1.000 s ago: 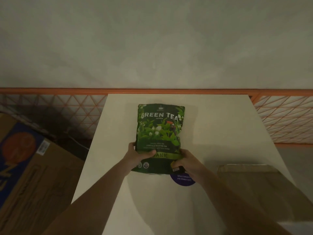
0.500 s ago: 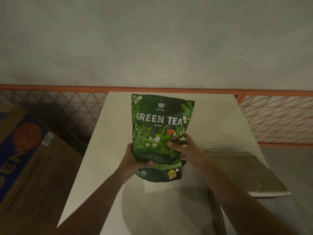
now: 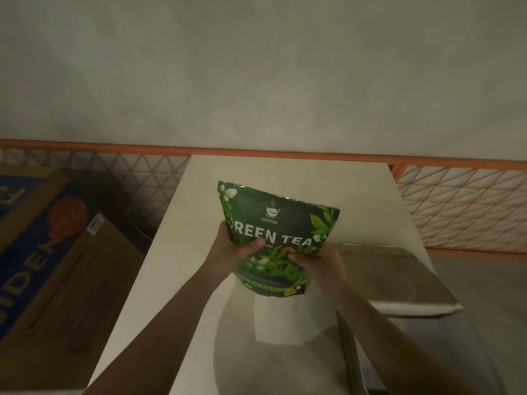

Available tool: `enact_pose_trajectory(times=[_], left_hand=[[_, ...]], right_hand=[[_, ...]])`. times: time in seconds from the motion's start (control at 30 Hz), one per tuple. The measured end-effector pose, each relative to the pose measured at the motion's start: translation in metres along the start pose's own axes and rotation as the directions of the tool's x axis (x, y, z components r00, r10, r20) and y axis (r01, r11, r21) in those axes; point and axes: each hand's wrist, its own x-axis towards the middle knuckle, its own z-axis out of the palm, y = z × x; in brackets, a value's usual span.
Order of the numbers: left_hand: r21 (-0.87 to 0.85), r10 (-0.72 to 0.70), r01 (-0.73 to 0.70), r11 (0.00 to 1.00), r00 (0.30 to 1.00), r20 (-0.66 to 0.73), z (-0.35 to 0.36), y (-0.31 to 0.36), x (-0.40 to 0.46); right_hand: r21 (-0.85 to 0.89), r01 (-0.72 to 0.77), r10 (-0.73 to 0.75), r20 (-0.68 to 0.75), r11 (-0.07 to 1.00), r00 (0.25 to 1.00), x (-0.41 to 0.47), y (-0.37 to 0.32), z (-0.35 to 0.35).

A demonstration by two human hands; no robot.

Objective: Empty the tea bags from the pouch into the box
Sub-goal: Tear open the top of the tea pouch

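Pouch [image 3: 278, 232]: green tea bag, held upright & tilted above white table [image 3: 182, 280], top edge away from person.
L hand [image 3: 228, 252]: grips pouch's left edge, thumb curled across front.
R hand [image 3: 316, 259]: fingers curled, pinching right-mid front.
Box [image 3: 399, 277]: right of pouch, beside R wrist.

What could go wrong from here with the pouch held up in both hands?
1. The green tea pouch is off the table, tilted, gripped only around its middle by the left hand and right hand; it might slip.
2. Its top looks shut; no tear or opening is visible, so tipping now would likely empty nothing.
3. The box lies to the right, not under the pouch; bags poured here would likely land on the white table.
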Motion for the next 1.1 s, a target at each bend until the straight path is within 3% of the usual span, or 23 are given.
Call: enact_pose_trajectory(times=[0.17, 0.4, 0.5, 0.63, 0.8, 0.97, 1.1], left_hand=[[0.064, 0.054, -0.052, 0.997, 0.998, -0.028, 0.004, 0.006, -0.011], [0.133, 0.218, -0.205, 0.97, 0.972, -0.09, 0.019, 0.019, -0.038], [0.208, 0.235, -0.211, 0.955, 0.967, -0.101, 0.029, 0.023, -0.054], [0.153, 0.202, -0.175, 0.973, 0.961, -0.188, 0.043, 0.033, -0.072], [0.053, 0.183, -0.176, 0.983, 0.96, -0.21, 0.061, 0.045, -0.085], [-0.01, 0.107, -0.11, 0.994, 0.984, -0.142, 0.06, 0.058, -0.097], [-0.012, 0.039, -0.04, 0.999, 0.993, -0.113, 0.058, 0.064, -0.103]], right_hand=[[0.019, 0.094, -0.094, -0.002, 0.995, 0.996, -0.02, -0.045, -0.021], [-0.23, 0.238, -0.254, -0.042, 0.944, 0.966, -0.046, -0.078, -0.036], [-0.21, 0.233, -0.251, -0.062, 0.949, 0.966, -0.058, -0.076, -0.028], [-0.118, 0.218, -0.227, -0.067, 0.969, 0.972, -0.069, -0.079, -0.02], [0.03, 0.128, -0.128, 0.01, 0.991, 0.992, -0.076, -0.087, -0.014], [0.276, -0.117, 0.069, 0.176, 0.954, 0.982, -0.076, -0.096, -0.014], [0.292, -0.182, 0.114, 0.235, 0.939, 0.965, -0.073, -0.098, -0.016]])
